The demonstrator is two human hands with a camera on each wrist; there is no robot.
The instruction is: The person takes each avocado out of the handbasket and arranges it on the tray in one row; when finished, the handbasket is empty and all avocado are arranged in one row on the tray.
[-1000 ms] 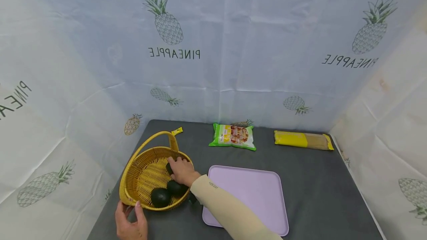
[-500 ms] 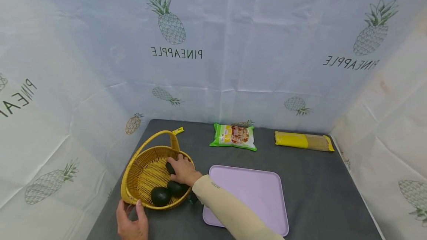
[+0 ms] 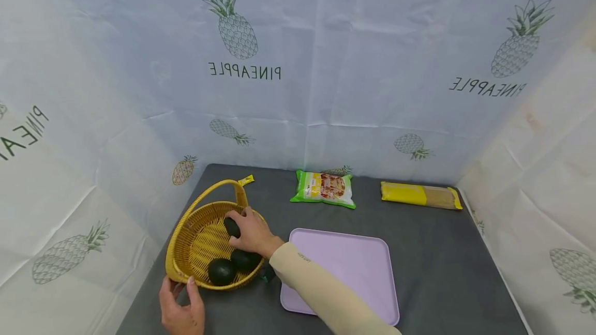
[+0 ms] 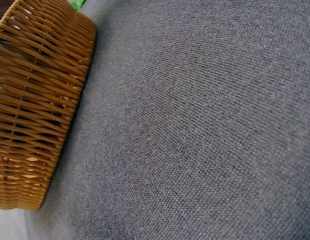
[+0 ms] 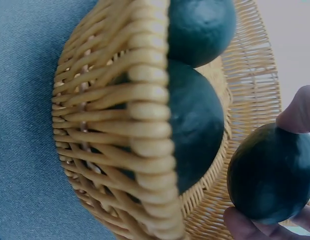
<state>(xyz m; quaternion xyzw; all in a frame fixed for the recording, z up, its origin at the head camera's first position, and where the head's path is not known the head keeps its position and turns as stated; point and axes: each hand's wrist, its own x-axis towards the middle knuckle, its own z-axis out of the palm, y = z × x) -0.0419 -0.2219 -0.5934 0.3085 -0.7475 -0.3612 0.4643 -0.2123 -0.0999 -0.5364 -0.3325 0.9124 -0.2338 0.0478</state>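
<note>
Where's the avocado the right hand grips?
In the head view, the gripped avocado is inside the wicker basket, left of the purple tray, above two other avocados.

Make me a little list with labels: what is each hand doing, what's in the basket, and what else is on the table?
right hand: right hand holds a dark avocado in its grip, inside the basket
left hand: left hand holds the basket's near rim
basket: yellow woven basket with a handle
inside it: two more avocados side by side
tray: lilac tray, right of the basket
at the back: green snack bag and yellow pasta pack
table: grey cloth
</note>
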